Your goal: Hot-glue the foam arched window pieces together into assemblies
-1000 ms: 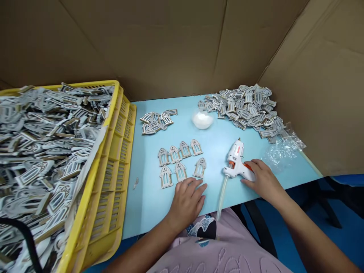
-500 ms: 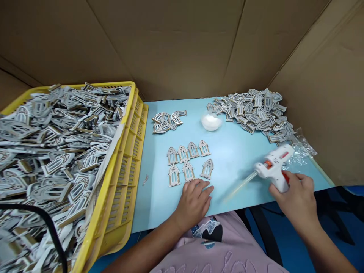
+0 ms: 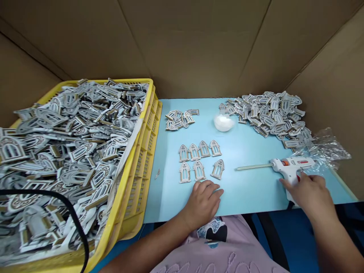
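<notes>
My right hand (image 3: 314,191) is at the grip of a white glue gun (image 3: 291,170), its fingers around the handle. The gun lies on its side at the table's right, with a long pale glue stick (image 3: 253,167) extending left from it. My left hand (image 3: 204,201) rests on the table near the front edge, fingers apart and slightly bent, holding nothing. Just beyond it are small arched window-shaped pieces (image 3: 199,170), several in a back row and 3 in a front row. The front row's right piece (image 3: 217,169) sits tilted and apart from the others.
A yellow crate (image 3: 148,151) heaped with similar pieces stands left, a black cable (image 3: 66,203) crossing its front. Farther back are a small pile of pieces (image 3: 179,120), a bowl of white material (image 3: 224,122) and a larger pile (image 3: 267,112). Clear plastic (image 3: 327,148) lies right. Cardboard walls surround the table.
The glue gun has gone from tilted in my right hand to lying level on the table, its glue stick swinging up to horizontal. My left hand stays put. The view has shifted left.
</notes>
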Demonstrator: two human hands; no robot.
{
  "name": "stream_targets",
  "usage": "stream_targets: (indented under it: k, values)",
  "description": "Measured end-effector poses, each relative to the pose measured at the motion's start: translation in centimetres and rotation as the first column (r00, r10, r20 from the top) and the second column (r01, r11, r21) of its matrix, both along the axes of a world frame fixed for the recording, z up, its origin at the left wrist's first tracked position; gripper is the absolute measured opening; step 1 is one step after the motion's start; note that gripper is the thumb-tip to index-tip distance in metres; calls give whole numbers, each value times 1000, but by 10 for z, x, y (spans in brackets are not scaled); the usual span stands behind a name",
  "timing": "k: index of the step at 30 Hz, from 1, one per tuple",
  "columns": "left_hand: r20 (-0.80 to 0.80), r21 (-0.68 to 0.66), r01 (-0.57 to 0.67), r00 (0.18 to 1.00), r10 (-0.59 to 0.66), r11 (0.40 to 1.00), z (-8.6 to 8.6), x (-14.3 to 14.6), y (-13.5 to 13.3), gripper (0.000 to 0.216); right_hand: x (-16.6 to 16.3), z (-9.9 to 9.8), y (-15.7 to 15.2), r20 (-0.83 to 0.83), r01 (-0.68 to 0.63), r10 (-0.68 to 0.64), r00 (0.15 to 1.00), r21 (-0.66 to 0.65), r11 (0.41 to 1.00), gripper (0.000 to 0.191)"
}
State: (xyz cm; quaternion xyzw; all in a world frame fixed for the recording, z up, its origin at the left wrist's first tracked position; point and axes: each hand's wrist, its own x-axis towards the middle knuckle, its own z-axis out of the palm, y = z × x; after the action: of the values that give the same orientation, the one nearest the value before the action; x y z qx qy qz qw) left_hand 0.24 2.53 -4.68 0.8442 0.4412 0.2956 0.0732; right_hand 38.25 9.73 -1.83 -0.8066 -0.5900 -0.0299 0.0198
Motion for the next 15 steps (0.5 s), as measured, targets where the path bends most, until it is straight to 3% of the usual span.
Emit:
stream_targets:
  k: [3, 7, 10, 15]
  values:
    - [-50, 3, 9, 999, -9, 1000, 1, 2, 2, 31, -18, 28, 6, 42, -162, 159, 986, 91, 983, 83]
    - [-202, -57, -2, 979, -9, 998, 4, 8, 11, 34, -76, 49, 34, 9, -490, 495, 869, 159, 857, 60]
    - [-258, -67, -52, 966, 33, 996, 8, 11, 14, 36, -120, 48, 85, -15, -621, 632, 775, 168, 766, 40]
    - [-288, -43, -116, 952, 99, 992, 12, 13, 11, 36, -168, 39, 195, -32, -711, 716, 697, 103, 696, 29]
